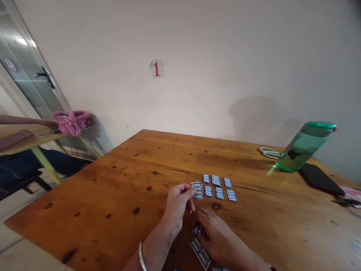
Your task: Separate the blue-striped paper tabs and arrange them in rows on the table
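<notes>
My left hand (180, 203) is closed, with thumb and forefinger pinching the edge of a small white label sheet (198, 194) with blue-bordered boxes, at the left end of a group of similar pieces. Two short rows of these small label pieces (219, 193) lie on the wooden table (169, 158) just beyond my hands. Nearer to me, my right hand (216, 229) has its fingers curled around another small label piece (195, 229), partly hidden by the hand. Under its wrist side lies a larger label strip (200, 253) with the same blue boxes.
A green water bottle (306, 146) leans at the right, by a white cable (270, 152) and a black flat case (321, 178). At the left, another person's arm (25, 120) rests on a second table near a pink fluffy item (72, 121).
</notes>
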{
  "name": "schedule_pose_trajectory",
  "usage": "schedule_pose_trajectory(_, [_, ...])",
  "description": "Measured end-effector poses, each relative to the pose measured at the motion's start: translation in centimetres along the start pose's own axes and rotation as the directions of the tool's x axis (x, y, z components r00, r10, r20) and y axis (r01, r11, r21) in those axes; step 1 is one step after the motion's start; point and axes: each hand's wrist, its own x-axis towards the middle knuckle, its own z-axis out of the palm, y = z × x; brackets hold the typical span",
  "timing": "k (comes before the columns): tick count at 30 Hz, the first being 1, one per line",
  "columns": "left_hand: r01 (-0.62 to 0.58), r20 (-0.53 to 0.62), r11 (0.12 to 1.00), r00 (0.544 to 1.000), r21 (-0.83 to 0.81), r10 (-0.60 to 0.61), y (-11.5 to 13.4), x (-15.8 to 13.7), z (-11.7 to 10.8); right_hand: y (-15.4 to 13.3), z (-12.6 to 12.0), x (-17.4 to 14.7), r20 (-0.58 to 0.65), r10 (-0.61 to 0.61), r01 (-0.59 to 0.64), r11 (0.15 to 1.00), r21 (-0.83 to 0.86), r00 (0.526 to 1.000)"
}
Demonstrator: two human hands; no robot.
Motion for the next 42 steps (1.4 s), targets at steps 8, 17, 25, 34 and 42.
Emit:
schedule_pose_trajectory(8, [0.006, 0.019, 1.0, 1.0, 0.003, -0.007, -0.3, 0.3, -0.2, 0.1, -0.2, 0.3, -0.026, 0.055, -0.052, 0.994, 0.101, 0.998])
schedule_pose_trajectory(17, [-0.005, 0.009, 1.0, 1.0, -0.011, 0.005, -0.1, 0.1, -0.2, 1.7, -3.3, -0.5, -0.019, 0.135, -0.132, 0.983, 0.127, 0.991])
schedule_pose_trajectory(25, [-0.01, 0.025, 1.0, 1.0, -0.012, 0.011, -0.1, 0.2, -0.2, 2.0, -3.0, -2.4, 0.085, 0.081, -0.083, 0.996, 0.023, 0.993])
schedule_pose_trajectory(34, [0.01, 0.02, 1.0, 1.0, 0.018, -0.011, -0.4, 0.2, -0.4, 1.4, -3.1, -2.4, 0.073, 0.093, -0.097, 0.993, 0.06, 0.993])
schedule_pose_trajectory(42, [-0.041, 0.186, 0.995, 0.982, 0.095, 0.023, 0.0, -0.3, -0.1, 2.4, -3.2, -0.4, -0.133, 0.326, -0.19, 0.786, 0.588, 0.936])
